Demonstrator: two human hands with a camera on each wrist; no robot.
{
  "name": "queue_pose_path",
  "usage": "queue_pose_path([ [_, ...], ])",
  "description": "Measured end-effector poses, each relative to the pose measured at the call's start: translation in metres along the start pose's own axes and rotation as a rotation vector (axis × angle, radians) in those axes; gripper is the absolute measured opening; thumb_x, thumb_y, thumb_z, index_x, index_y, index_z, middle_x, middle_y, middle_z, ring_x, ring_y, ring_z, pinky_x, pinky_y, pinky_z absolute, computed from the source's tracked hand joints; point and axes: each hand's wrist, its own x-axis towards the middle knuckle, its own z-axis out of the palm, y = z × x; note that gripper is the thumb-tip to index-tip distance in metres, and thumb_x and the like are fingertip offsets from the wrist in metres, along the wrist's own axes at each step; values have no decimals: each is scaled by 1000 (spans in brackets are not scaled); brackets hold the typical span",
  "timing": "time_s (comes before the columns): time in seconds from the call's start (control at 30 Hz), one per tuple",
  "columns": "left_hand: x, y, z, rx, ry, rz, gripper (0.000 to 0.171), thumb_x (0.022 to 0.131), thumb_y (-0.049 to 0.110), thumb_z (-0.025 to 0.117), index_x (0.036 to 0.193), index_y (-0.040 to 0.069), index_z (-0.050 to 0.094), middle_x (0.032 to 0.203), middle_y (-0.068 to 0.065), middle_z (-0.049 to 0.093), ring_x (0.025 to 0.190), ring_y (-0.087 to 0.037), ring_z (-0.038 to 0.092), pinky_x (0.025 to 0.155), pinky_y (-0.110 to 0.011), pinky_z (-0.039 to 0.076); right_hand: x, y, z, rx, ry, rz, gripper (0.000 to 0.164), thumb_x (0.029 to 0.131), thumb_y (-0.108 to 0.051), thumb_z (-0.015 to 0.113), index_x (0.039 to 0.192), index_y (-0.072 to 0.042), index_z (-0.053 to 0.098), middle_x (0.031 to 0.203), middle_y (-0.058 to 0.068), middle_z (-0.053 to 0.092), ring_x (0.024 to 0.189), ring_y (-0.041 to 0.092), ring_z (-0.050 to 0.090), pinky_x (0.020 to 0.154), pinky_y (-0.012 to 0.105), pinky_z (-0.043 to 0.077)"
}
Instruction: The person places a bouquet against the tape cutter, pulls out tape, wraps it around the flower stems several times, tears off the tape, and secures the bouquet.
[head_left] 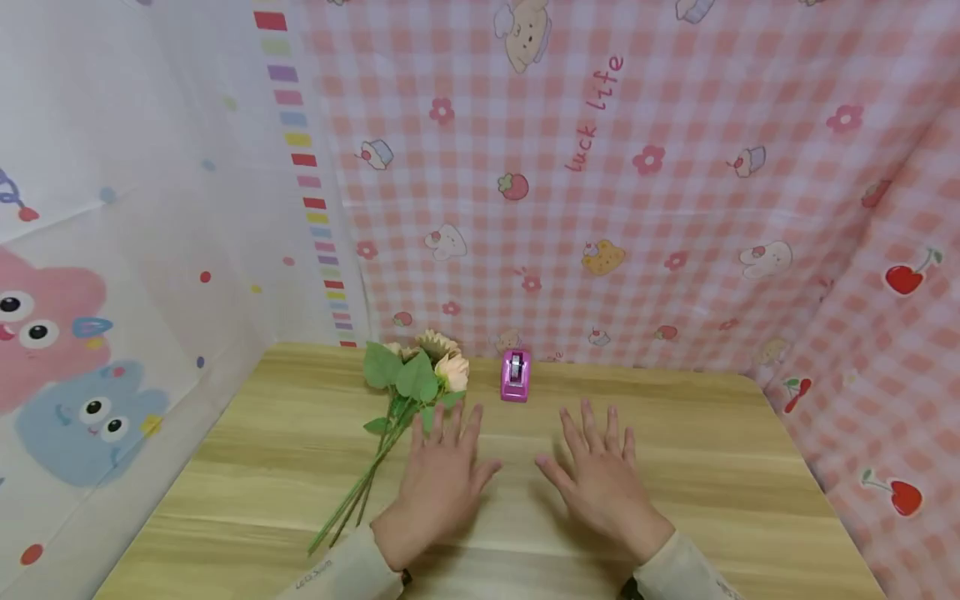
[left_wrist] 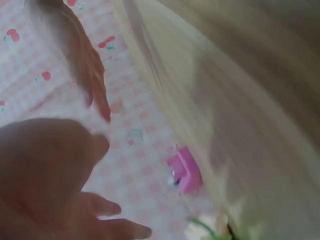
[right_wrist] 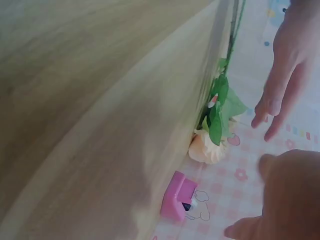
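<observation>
Both hands are held palm down over the wooden table with fingers spread, holding nothing. In the head view my left hand (head_left: pixel 442 479) is nearest the flowers (head_left: pixel 452 372), pale peach blooms with green leaves (head_left: pixel 417 377) and long stems (head_left: pixel 356 492) lying at the left. Its fingertips overlap the lower leaves in that view; whether they touch cannot be told. My right hand (head_left: pixel 603 483) is to the right, apart from the left. Beyond and between the hands stands a small magenta tape dispenser (head_left: pixel 515 375), also in the left wrist view (left_wrist: pixel 185 171) and right wrist view (right_wrist: pixel 177 197).
The wooden table (head_left: pixel 712 450) ends at the back against a pink checked cloth (head_left: pixel 562 208) with printed cartoons. A white cloth (head_left: pixel 187 208) with cartoon figures hangs at the left. More checked cloth with cherries (head_left: pixel 905 279) drapes the right side.
</observation>
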Motion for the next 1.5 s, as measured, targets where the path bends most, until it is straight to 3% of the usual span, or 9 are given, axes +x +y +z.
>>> queue_pose_path([
  [0.17, 11, -32, -22, 33, 212, 40, 24, 109, 28, 68, 108, 10, 83, 109, -12, 85, 108, -36, 80, 107, -61, 55, -1, 4, -6, 44, 7, -46, 71, 112, -53, 59, 164, -6, 51, 180, 25, 28, 165, 62, 19, 129, 82, 11],
  [0.27, 24, -64, -35, 48, 270, 28, 29, 102, 12, 72, 73, 12, 74, 70, -4, 75, 65, -25, 71, 73, -48, 56, 1, 6, -14, 82, 79, -58, 51, 111, -40, 67, 144, -1, 70, 159, 26, 60, 151, 55, 52, 128, 76, 30],
  [0.33, 32, -88, -40, 38, 226, -7, 35, 102, 9, 68, 67, 13, 67, 63, -3, 68, 57, -21, 64, 59, -41, 51, 3, 7, -20, 104, 128, -52, 41, 109, -34, 70, 133, -1, 77, 141, 23, 75, 135, 47, 69, 121, 68, 46],
  [0.47, 42, -131, -41, 18, 75, 26, 35, 102, 5, 66, 68, 14, 63, 66, -3, 64, 59, -16, 58, 51, -37, 48, 4, 9, -26, 127, 156, -38, 35, 109, -32, 72, 125, -3, 81, 124, 17, 83, 120, 41, 78, 106, 59, 60],
  [0.63, 39, -159, -33, 137, -10, 214, 26, 94, 0, 73, 75, 17, 65, 72, -1, 69, 62, -18, 63, 52, -39, 51, 4, 12, -26, 128, 152, -53, 28, 108, -28, 73, 119, -4, 83, 117, 13, 85, 106, 36, 82, 97, 56, 63],
  [0.8, 34, -167, -29, 281, 1, 483, 28, 86, -8, 81, 93, 18, 76, 88, 4, 68, 75, -13, 66, 62, -31, 57, 3, 14, -23, 142, 119, -38, 24, 107, -27, 74, 116, -8, 84, 114, 8, 86, 94, 27, 83, 87, 51, 66],
  [1.03, 38, -181, -28, 278, 58, 815, 32, 91, -4, 85, 111, 22, 84, 107, 2, 71, 95, -14, 67, 81, -29, 61, -4, 10, -20, 162, 67, -14, 22, 106, -29, 75, 115, -11, 84, 110, 4, 86, 92, 22, 81, 87, 49, 66],
  [1.23, 41, -189, -21, 327, 68, 908, 41, 92, 3, 87, 123, 30, 84, 100, 6, 68, 85, -8, 55, 72, -22, 55, -6, 9, -16, 157, 72, -23, 18, 105, -28, 76, 110, -12, 85, 102, 2, 85, 87, 18, 79, 81, 45, 65],
  [1.5, 49, -187, -20, 506, 97, 998, 34, 92, 9, 86, 111, 37, 83, 93, 9, 65, 85, -10, 56, 74, -24, 54, -6, 9, -15, 148, 81, -29, 14, 104, -26, 77, 106, -15, 85, 98, 0, 85, 81, 12, 74, 77, 41, 63],
])
